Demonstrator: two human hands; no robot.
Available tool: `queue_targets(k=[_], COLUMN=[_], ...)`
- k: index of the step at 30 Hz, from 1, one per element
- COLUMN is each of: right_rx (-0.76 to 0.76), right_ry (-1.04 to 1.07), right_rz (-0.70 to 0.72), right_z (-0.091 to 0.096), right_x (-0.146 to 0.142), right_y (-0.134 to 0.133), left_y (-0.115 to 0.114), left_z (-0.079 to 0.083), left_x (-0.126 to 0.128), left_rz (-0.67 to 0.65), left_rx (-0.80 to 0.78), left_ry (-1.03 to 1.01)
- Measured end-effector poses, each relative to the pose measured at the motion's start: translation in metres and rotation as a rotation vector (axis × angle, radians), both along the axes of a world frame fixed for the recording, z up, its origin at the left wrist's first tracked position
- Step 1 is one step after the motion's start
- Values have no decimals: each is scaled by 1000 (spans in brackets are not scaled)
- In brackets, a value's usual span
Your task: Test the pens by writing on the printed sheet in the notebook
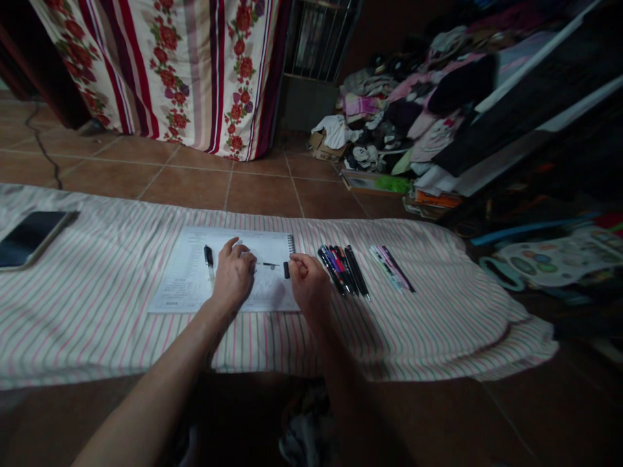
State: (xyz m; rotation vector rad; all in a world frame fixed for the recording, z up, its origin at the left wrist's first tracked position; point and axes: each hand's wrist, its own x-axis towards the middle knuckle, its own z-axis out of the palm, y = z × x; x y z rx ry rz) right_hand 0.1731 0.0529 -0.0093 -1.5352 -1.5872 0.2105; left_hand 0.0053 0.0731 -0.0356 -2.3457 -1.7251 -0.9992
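My left hand (233, 272) rests curled on an open spiral notebook (189, 275), fingers closed round a thin pen (269, 264) whose tip points right. My right hand (307, 280) sits at the notebook's right edge, pinching a small black pen cap (287, 270) a short gap from the pen tip. Another pen with a black cap (209, 258) lies on the page to the left of my left hand. The notebook lies on a pink-striped cloth (97, 305) spread over the tiled floor.
A row of several pens (343, 267) lies right of my right hand, with a smaller group (392, 267) further right. A dark phone (30, 237) rests at the cloth's left. A floral curtain (195, 71) hangs behind; piled clothes (403, 110) and clutter fill the right.
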Motion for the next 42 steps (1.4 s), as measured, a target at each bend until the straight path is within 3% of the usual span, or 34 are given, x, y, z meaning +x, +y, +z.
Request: queue_targets(k=[7, 16, 23, 28, 35, 42], right_rx=[-29, -321, -508, -450, -201, 32], right_ry=[83, 275, 529, 549, 198, -41], right_rz=[25, 164, 268, 262, 159, 318], right_z=[8, 7, 2, -3, 1, 1], right_x=[-5, -17, -33, -43, -48, -53], right_y=[-4, -9, -7, -6, -10, -9], left_y=[2, -4, -18, -32, -37, -43], left_z=[4, 11, 18, 21, 29, 34], left_x=[-3, -10, -14, -12, -19, -20], left_rz=[44, 88, 36, 28, 156, 104], left_rx=[-1, -81, -131, -147, -127, -77], left_ry=[-56, -237, -306, -259, -147, -97])
